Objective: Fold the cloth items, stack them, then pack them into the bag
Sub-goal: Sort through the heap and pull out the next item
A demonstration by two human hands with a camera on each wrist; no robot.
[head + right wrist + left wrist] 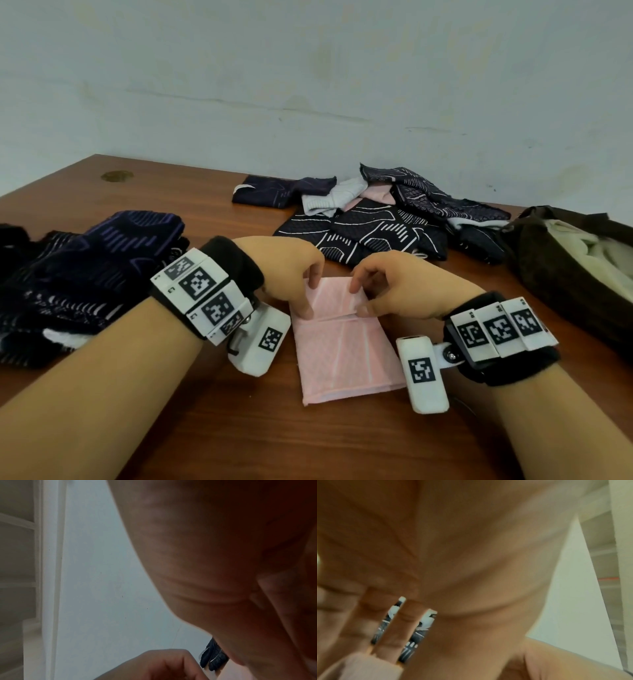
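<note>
Both my hands pinch the far end of the pink cloth.

From my head view, my left hand [291,270] and right hand [394,284] each grip the far edge of the pink cloth [346,346], which lies on the wooden table [137,192] between my wrists; unfolded dark patterned cloths [376,219] are piled beyond it, a dark stack [85,267] sits at left, the bag [555,260] at right. At my left wrist, blurred fingers [390,632] curl onto pink fabric [359,668]. My right wrist shows mostly palm [214,561]; the grip is hidden there.
</note>
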